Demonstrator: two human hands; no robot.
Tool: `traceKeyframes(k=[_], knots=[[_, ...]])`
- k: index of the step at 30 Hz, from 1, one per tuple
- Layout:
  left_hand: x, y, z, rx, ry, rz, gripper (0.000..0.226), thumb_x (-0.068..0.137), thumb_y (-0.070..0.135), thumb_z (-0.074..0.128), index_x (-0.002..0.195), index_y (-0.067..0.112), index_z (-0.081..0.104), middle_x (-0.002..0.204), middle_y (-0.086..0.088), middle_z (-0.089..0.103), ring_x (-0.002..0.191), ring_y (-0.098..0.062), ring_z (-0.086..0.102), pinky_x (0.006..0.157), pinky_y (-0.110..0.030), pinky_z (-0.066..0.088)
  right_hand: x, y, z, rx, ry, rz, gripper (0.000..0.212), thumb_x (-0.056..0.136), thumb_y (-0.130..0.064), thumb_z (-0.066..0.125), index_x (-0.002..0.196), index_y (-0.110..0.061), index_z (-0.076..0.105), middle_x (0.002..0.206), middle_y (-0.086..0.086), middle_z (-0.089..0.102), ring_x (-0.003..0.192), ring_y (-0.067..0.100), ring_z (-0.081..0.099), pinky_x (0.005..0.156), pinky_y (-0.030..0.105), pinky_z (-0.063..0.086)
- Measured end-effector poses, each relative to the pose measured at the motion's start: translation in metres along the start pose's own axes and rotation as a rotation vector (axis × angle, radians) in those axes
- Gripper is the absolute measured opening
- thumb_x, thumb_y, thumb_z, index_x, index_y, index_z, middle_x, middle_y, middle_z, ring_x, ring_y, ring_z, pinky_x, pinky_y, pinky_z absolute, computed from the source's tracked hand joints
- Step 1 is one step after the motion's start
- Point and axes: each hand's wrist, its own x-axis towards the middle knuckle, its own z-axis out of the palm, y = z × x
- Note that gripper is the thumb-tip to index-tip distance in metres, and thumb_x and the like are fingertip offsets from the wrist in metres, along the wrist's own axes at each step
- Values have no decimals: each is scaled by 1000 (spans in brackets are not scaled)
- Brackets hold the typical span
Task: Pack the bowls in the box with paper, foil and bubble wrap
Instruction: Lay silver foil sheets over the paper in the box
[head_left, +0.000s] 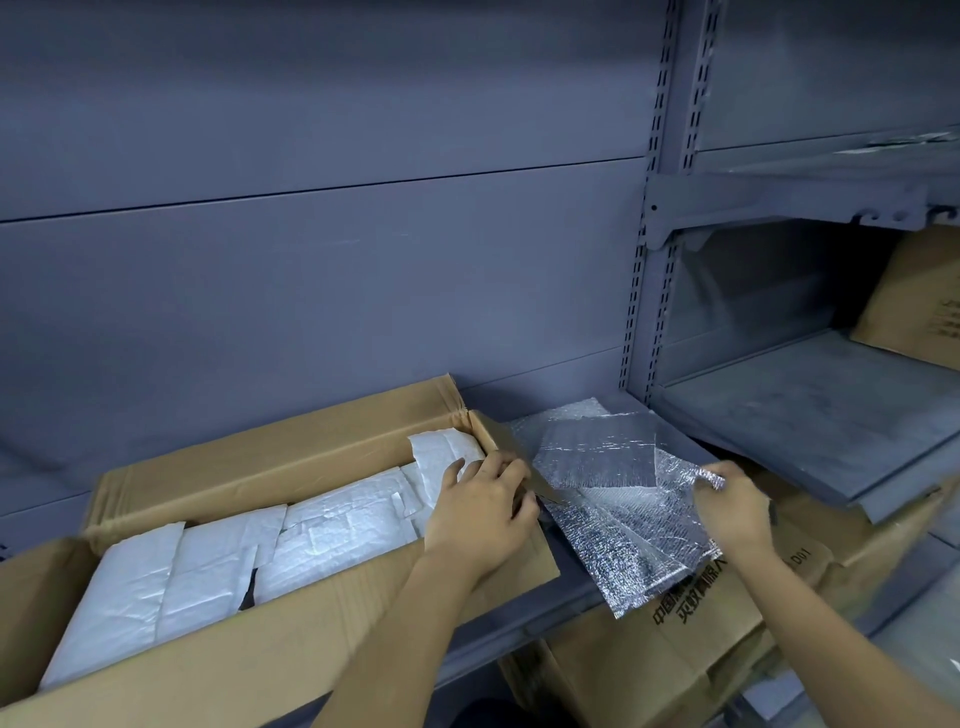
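Left hand (483, 512) curled over the right end wall of the box (291, 639), lower left of frame; right hand (732, 512) pinching a corner of the top foil sheet (597, 457), centre right, just beside the box. Step looks like fetching foil to cover the white packets (332, 525); next move needs one sheet peeled off singly; bowls hidden, presumably wrapped inside.

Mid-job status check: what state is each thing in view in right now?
Packing box: open, flaps out, on the shelf.
White bundles: lying inside the box, side by side.
Foil stack: loose on the shelf beside the box, overhanging the front edge.
Top foil sheet: right edge lifted.
Right hand: fingers pinch the top foil sheet's corner.
Left hand: at the box's right end; grip unclear.
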Motion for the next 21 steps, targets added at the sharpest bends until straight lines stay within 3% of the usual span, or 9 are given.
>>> traceKeyframes(k=[2,4,6,9,13,16,21], knots=[[0,0,0,3,-4,-3,69,75,51,5,120,25,50,134,8,45,120,-18,46,116,-39,16,1,-11,2,57,-31,50,25,93,-16,52,114,-4,56,104,24,64,85,34,58,79,37,46],[0,0,0,7,-4,-3,69,76,51,5,121,25,50,134,9,44,120,-18,46,115,-39,17,2,-22,8,131,-106,124,43,90,-30,61,122,-4,51,123,20,57,111,35,54,92,37,42],[0,0,1,9,-6,0,68,76,51,5,121,25,49,134,9,44,120,-18,46,115,-38,18,2,-29,19,174,-158,180,59,83,-38,69,126,-4,50,130,18,54,119,34,51,96,38,41],[0,-1,1,1,-1,1,67,77,50,7,121,24,51,134,8,45,119,-19,47,115,-39,20,3,-31,34,176,-157,230,51,80,-28,74,121,-3,57,122,18,61,112,33,57,95,38,44],[1,-2,0,2,-6,9,66,78,50,8,121,24,51,134,7,45,118,-19,48,114,-38,21,6,-33,36,225,-139,228,33,84,-11,66,115,-6,58,99,18,65,85,28,60,73,31,44],[1,-2,1,2,-5,14,66,78,50,8,121,24,51,133,6,46,116,-21,48,113,-39,23,13,-29,21,261,-63,174,24,85,-13,64,108,-13,57,95,15,63,85,28,56,71,30,39],[1,-3,3,13,18,21,64,78,49,9,117,23,53,131,5,48,113,-23,50,109,-38,27,30,-10,-19,385,118,213,26,81,-21,67,106,-22,59,96,13,65,86,32,63,60,37,50]])
